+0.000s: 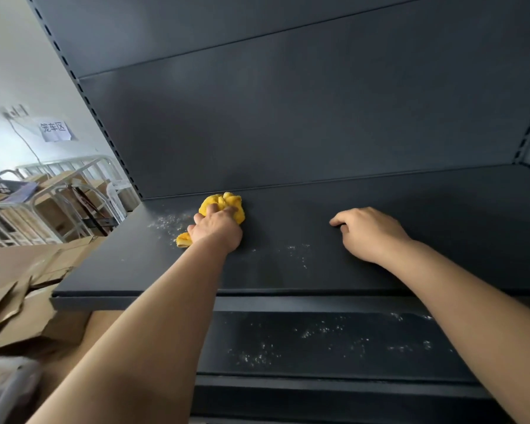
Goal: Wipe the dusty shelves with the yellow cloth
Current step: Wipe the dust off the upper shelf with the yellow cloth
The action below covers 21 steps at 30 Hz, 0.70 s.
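Now the left hand (216, 229) presses a bunched yellow cloth (227, 203) onto the dark upper shelf (426, 215), near its back-left corner, fingers curled over the wad. Scattered white dust (167, 222) lies just beside it. The right hand (369, 235) rests on the shelf, fingers loosely curled, holding nothing. The cloth looks soft and light, best held bunched from above.

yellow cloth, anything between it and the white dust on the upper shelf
Nothing visible: dark grey metal shelf lies between the crumpled yellow cloth under the left hand and the white dust patch at its left or the white specks at its right; the right hand rests beyond those.
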Tool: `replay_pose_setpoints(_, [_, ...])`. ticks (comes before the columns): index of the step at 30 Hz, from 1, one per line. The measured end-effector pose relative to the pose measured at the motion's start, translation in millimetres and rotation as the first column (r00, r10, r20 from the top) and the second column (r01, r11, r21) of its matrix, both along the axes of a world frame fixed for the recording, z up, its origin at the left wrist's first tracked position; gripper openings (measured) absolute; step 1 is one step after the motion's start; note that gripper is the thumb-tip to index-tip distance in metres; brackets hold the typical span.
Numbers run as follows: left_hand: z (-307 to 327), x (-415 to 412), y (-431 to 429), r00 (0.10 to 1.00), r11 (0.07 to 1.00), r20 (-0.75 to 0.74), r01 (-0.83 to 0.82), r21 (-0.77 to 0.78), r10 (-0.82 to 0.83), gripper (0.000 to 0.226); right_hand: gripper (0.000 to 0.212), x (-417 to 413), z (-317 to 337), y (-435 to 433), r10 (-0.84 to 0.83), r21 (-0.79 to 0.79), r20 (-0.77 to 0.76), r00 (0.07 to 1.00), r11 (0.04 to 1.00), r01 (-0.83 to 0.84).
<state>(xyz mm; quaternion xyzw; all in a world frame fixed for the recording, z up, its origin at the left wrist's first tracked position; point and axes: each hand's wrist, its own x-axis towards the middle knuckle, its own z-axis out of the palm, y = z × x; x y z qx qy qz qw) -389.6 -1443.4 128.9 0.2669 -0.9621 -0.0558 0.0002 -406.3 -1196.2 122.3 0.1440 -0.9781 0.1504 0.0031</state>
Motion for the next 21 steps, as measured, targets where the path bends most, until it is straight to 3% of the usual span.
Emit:
replay_pose_setpoints(7, [10, 22, 63, 0.999, 0.999, 0.038, -0.029, 0.036, 0.027, 0.054, 0.044, 24, 3, 45, 0.004, 0.050, -0.016, 1.000, 0.999, -0.003])
replay_pose_setpoints(15, [11, 39, 141, 0.997, 0.995, 0.040, 0.068, 0.070, -0.071, 0.059, 0.047, 47, 1, 80, 0.022, 0.027, -0.030, 0.999, 0.999, -0.022])
replay_pose_setpoints(21, [8, 48, 175, 0.971, 0.971, 0.057, 0.228, 0.066, -0.232, 0.061, 0.046, 62, -4, 99, 0.024, 0.006, -0.064, 0.998, 1.000, -0.024])
